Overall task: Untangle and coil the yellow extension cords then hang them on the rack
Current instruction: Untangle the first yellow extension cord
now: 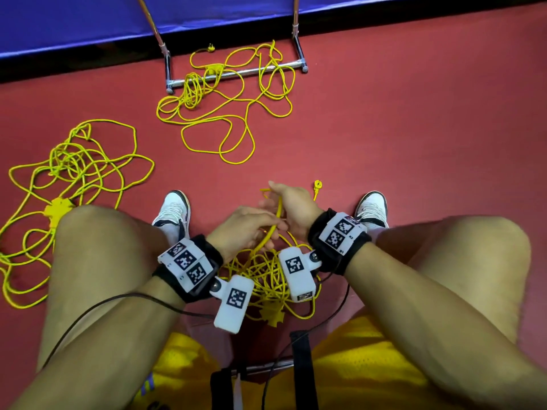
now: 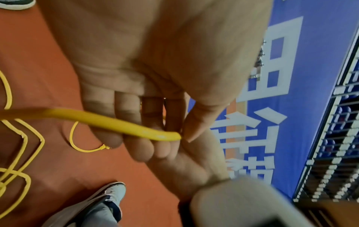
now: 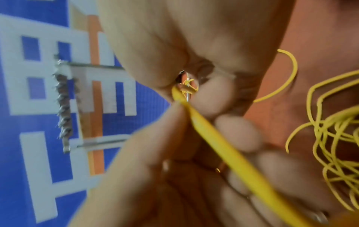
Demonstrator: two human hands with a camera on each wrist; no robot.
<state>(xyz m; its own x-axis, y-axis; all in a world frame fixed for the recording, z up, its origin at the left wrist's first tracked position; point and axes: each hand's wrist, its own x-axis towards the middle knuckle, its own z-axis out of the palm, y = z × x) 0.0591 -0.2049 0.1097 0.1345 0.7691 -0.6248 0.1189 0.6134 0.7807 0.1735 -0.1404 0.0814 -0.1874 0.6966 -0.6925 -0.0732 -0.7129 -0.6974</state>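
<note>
Both hands hold one yellow cord [image 1: 270, 232]. The left hand [image 1: 239, 229] curls its fingers [image 2: 136, 147] round it; the right hand [image 1: 291, 205] pinches it. Below lies a knotty pile [image 1: 266, 279] on the floor. A hard pull might tighten the knots.

1. The yellow cord [image 2: 116, 121] in the hands has a smooth plastic jacket with a faint sheen along its top.
2. The floor [image 1: 384, 128] is a matt red-brown sheet, even and unpatterned, like rubber or vinyl.
3. The rack [image 1: 236, 74] is bright polished metal tubing, chrome-like, catching the light.
4. The blue banner [image 1: 74, 22] looks like smooth coated fabric with a soft gloss near its lower edge.
5. The wrist bands [image 1: 340, 247] are black matt cloth; the camera housings [image 1: 233, 303] on them are white matt plastic.
6. The shorts [image 1: 355, 365] are yellow mesh cloth, finely perforated.
7. The shoes [image 1: 173, 208] have white uppers, dull in finish.
</note>
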